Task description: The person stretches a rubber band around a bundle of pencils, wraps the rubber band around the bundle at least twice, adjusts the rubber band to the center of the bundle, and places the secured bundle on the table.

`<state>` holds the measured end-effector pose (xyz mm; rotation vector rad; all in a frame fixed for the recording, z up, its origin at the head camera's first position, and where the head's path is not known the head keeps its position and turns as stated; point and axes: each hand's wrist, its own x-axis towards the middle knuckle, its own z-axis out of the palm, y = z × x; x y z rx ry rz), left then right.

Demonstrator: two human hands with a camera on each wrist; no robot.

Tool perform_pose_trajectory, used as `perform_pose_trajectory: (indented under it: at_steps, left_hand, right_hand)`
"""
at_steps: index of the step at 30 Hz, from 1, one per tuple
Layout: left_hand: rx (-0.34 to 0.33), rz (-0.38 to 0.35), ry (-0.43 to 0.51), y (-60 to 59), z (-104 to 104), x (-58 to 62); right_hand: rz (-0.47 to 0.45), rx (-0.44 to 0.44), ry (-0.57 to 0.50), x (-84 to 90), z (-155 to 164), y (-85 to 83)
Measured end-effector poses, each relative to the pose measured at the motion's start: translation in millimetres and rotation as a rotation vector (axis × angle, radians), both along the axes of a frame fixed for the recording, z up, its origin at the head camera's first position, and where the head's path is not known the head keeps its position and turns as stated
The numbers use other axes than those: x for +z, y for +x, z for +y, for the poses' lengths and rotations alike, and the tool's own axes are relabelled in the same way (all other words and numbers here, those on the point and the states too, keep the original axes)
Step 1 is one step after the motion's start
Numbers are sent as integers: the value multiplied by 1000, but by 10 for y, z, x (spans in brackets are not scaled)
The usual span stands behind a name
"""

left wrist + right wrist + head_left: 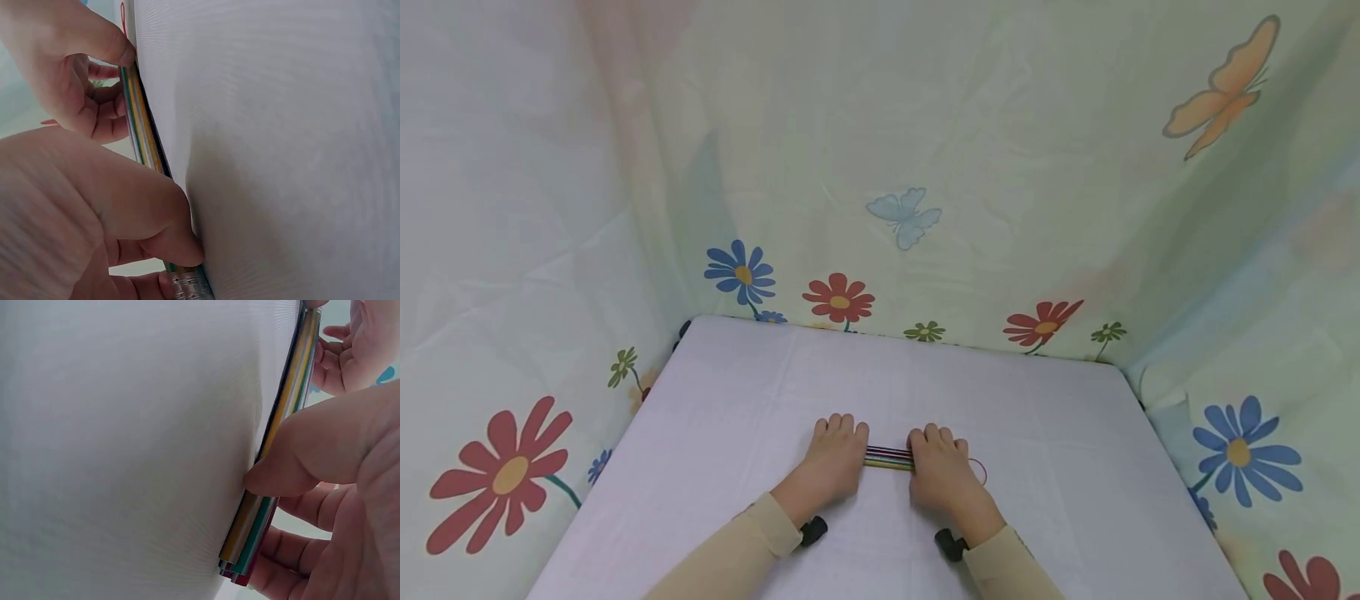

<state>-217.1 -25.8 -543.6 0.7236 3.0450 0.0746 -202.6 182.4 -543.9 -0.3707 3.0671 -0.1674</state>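
A bundle of coloured pencils (888,457) lies flat on the white table (737,400), held at both ends. My left hand (838,450) grips its left end, fingers curled over the top and thumb pressed against the near side. My right hand (936,462) grips the right end the same way. In the left wrist view the left thumb (178,240) pins the pencils (145,128) near a metal ferrule (187,284). In the right wrist view the right thumb (294,462) presses on the yellow, green and red pencils (284,419).
A thin red rubber band (979,472) lies on the table just right of my right hand. Flower-and-butterfly printed cloth walls (925,167) close in the table at the back and on both sides.
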Motion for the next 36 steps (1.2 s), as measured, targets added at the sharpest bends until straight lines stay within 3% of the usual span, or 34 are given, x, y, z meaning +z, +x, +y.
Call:
perform_pose_trajectory:
  at_steps: [24,36]
  left_hand:
    - [45,13,-21,16,46,-62]
    - [49,104,-15,49,48,-14]
  right_hand:
    - [-3,20,42,-51,2,-15]
    - [66,22,50,-70,-19,0]
